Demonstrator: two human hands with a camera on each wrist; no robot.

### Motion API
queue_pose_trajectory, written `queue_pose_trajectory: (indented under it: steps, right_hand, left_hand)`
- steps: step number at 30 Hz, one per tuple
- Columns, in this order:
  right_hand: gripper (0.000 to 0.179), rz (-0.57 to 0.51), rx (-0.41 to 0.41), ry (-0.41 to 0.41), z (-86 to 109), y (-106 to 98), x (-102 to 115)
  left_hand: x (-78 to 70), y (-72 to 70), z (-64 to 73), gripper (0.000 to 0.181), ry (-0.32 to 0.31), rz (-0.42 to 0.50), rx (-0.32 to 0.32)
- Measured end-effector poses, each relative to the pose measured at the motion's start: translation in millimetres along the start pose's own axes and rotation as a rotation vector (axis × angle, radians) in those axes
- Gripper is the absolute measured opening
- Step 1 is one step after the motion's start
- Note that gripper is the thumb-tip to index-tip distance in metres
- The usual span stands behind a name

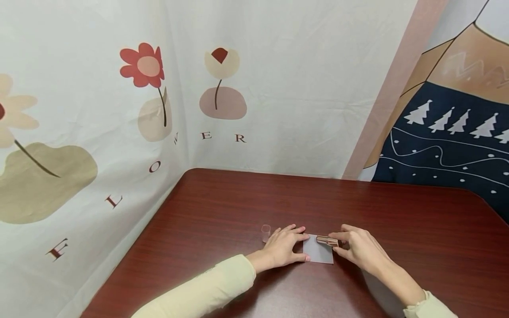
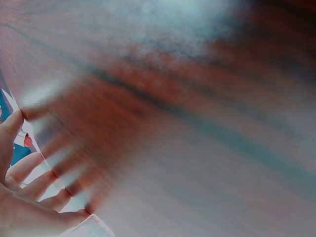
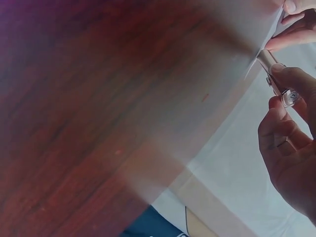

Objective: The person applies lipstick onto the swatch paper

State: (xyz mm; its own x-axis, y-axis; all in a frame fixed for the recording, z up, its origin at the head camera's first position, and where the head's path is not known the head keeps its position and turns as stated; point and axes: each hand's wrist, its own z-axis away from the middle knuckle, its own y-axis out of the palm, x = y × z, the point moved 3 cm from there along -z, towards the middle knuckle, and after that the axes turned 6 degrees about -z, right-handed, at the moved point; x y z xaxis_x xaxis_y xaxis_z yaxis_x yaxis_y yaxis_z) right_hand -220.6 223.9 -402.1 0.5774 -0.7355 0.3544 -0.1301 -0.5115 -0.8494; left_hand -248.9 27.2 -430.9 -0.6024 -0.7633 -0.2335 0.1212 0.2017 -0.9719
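A small pale square of paper (image 1: 317, 255) lies flat on the table. My left hand (image 1: 283, 246) rests with spread fingers at its left side, thumb and fingertips on the paper's edge. Over the sheet, my right hand (image 1: 361, 248) pinches a shiny rose-gold lipstick (image 1: 327, 240) between thumb and fingers, its front end pointing left. A red tip of the lipstick (image 2: 27, 141) shows in the left wrist view. Just beyond the left hand stands a clear cap (image 1: 265, 231). The right wrist view shows the lipstick's metal tube (image 3: 267, 60) tilted down close to the paper.
The dark reddish wooden table (image 1: 222, 203) extends around both hands. Its far edge meets a white cloth backdrop (image 1: 294, 110) printed with flowers and letters. A dark blue cloth with tree drawings (image 1: 449, 145) hangs at the right.
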Motion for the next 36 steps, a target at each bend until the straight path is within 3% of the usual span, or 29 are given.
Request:
queue_pose_trajectory:
  steps: [14, 36]
  right_hand:
    - [0.025, 0.043, 0.075, 0.021, -0.7, -5.1, 6.1]
    - [0.025, 0.104, 0.066, -0.008, 0.4, -6.7, 12.5]
  left_hand:
    - [-0.4, 0.3, -0.8, 0.055, 0.0, -0.011, 0.002]
    - [-0.4, 0.0, 0.3, 0.055, -0.007, 0.0, 0.004]
